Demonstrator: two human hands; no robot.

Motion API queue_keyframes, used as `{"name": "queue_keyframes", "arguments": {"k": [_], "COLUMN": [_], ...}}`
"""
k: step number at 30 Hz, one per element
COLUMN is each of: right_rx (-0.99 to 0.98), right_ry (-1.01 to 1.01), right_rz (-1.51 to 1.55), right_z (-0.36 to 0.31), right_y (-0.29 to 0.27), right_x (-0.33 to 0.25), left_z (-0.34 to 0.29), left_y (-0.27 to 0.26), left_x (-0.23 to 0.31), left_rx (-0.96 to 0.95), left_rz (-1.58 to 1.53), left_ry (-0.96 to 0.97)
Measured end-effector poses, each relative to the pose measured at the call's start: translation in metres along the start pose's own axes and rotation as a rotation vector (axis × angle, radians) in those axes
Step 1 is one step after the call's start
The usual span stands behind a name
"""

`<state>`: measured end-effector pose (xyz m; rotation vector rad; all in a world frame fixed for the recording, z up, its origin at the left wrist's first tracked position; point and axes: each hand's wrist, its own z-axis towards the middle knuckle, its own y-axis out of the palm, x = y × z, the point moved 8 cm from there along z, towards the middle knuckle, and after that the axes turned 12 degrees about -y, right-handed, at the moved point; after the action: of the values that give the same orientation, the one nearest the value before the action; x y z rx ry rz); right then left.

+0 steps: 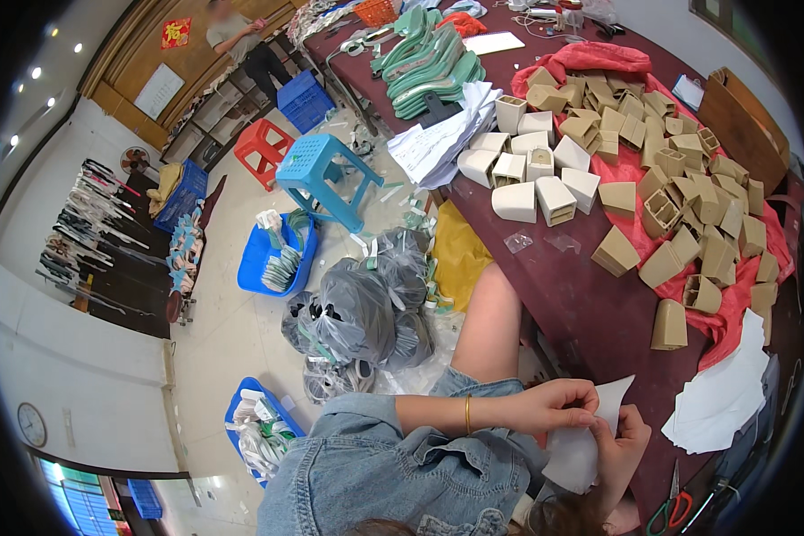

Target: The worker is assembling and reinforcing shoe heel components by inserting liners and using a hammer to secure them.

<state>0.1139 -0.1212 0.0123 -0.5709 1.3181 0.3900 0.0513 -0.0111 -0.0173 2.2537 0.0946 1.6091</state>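
My left hand [554, 406], with a gold bangle on its wrist, pinches the edge of a thin off-white sheet piece [570, 457]. Close beside it, my right hand [623, 442] grips the same piece, thumb against the left fingers. One pointed end of the piece sticks up between my hands; the rest hangs down over my denim clothing. To the right, on the dark red tabletop, lies a fanned stack of similar white pieces [722, 393]. Scissors [674, 505] with red and green handles rest near the table's front edge.
Many tan shoe heels [679, 201] lie on a red bag [606, 58]. Cream heels [558, 198], papers [447, 134] and green pieces [429, 67] sit farther left. Filled grey bags [357, 308], blue bins [252, 259] and a blue stool [326, 170] stand on the floor. A person [241, 40] stands far off.
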Motion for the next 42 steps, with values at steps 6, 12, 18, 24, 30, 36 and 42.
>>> {"name": "queue_keyframes", "arguments": {"k": [6,12,18,24,30,36,42], "right_rx": [-0.039,0.061,0.024,-0.011,-0.024,-0.034,0.032], "right_ry": [0.012,0.088,0.038,0.007,0.009,0.038,0.090], "right_rz": [-0.029,0.089,0.042,-0.021,-0.060,-0.048,-0.010], "right_z": [0.001,-0.005,-0.004,0.000,0.000,0.000,-0.003], "right_y": [0.003,-0.015,-0.010,-0.003,-0.002,0.002,-0.008], "right_x": [-0.006,0.001,0.003,-0.001,-0.001,0.001,0.006], "left_z": [-0.007,-0.008,-0.008,-0.008,-0.007,-0.010,-0.006], "left_y": [-0.001,-0.009,-0.007,-0.005,-0.007,-0.004,-0.020], "left_x": [0.009,0.027,0.033,0.024,0.018,0.017,0.000], "left_rx": [0.049,0.009,0.084,0.095,0.098,0.083,0.065], "left_rz": [0.087,-0.123,0.091,0.063,0.013,0.034,-0.309], "left_ry": [0.080,0.055,0.157,0.000,-0.035,-0.085,-0.049]}}
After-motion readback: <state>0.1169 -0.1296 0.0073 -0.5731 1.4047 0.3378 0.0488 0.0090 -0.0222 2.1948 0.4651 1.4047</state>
